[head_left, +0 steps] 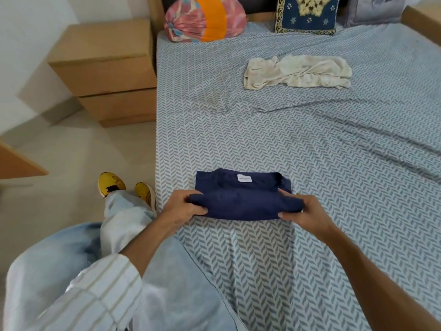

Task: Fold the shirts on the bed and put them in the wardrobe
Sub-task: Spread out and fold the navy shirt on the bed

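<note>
A navy blue shirt [241,194] lies folded into a small rectangle near the left edge of the bed [310,144], its white neck label facing up. My left hand [183,209] pinches the shirt's near left corner. My right hand [301,212] pinches the near right corner. Between my hands the near fold is lifted a little off the sheet. A cream shirt [298,71] lies crumpled farther up the bed, toward the pillows. No wardrobe is in view.
A wooden bedside drawer unit [107,70] stands left of the bed's head. A round pink-and-orange cushion [205,17], a blue embroidered cushion [307,14] and a grey pillow [377,10] line the headboard. My legs and yellow shoes [112,185] are beside the bed on the floor.
</note>
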